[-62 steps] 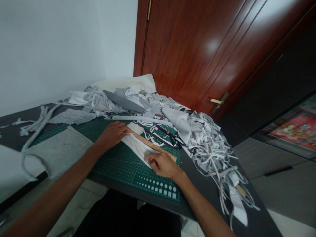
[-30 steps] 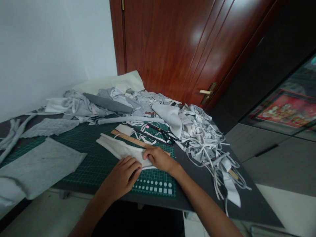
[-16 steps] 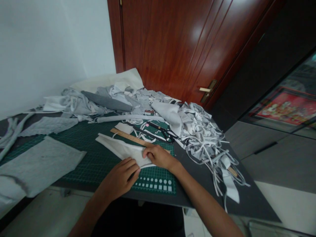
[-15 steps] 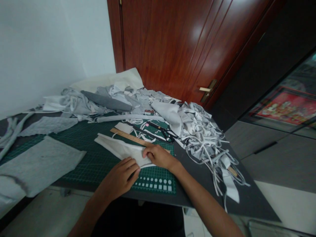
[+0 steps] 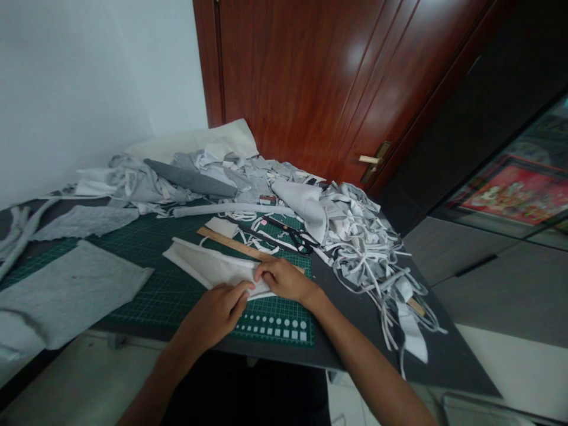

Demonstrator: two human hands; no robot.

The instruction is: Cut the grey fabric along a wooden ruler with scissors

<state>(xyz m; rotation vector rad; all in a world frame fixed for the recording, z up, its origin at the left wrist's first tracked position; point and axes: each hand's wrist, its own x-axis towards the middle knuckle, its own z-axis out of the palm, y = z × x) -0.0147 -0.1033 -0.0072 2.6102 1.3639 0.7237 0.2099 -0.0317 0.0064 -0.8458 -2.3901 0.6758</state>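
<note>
A pale grey-white piece of fabric [image 5: 208,264] with folded edges lies at a slant on the green cutting mat [image 5: 155,278]. At its right end my right hand [image 5: 286,279] is closed, its thumb and bent fingers pinching the cloth. My left hand [image 5: 217,310] is at the near edge, index finger and thumb pressed together on the fabric close to the right fingertips. Just beyond the cloth lies a wooden ruler [image 5: 235,244], partly behind my right hand. Black-handled scissors [image 5: 298,239] rest farther back among thin white strips.
Heaps of grey and white fabric scraps [image 5: 355,231] cover the back and right of the dark table [image 5: 448,367]. A large grey fabric piece [image 5: 84,290] lies at the left, over the front edge. A wooden door [image 5: 302,77] stands behind the table.
My left fingers have drawn together and shifted slightly toward the right hand. The fabric's left end has moved a little to the left. My right hand stays at the right end.
</note>
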